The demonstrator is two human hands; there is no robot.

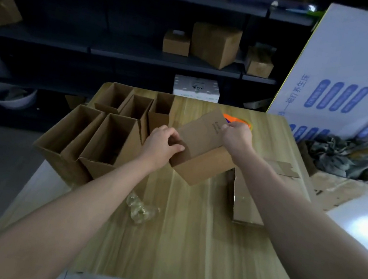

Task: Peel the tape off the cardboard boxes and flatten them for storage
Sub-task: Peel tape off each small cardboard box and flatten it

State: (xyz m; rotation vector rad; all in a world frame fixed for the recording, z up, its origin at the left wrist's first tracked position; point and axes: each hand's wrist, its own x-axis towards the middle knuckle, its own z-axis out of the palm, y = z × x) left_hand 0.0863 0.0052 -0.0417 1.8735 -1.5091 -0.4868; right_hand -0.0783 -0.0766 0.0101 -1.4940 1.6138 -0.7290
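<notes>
A small brown cardboard box [200,166] is in the middle of the desk [184,249], held in both bare hands. The box is plain and smooth. It is tilted, with one corner pointing down at the desk. I cannot tell if that corner touches the wood. Its top side is flat and has a little dark print near the far edge.

The left grip [164,142] is curled round the near left edge of the box and holds it. The right grip [236,136] holds the far right edge of the top side, with the fingers bent over it, right next to the print.

Just left of the held box stand some open boxes [105,136], packed close together. They are brown too, and you can see down inside them. On the right side of the desk lies a flat piece of cardboard [246,205], with some shiny clear tape on it. Near the front, between the two arms, sits a crumpled ball of clear tape [142,210].

Behind the right grip peeks an orange roll of tape [229,117], partly hidden. A big white box [348,69] with blue print leans at the right of the desk. Dark shelves [143,56] at the back hold more brown boxes.
</notes>
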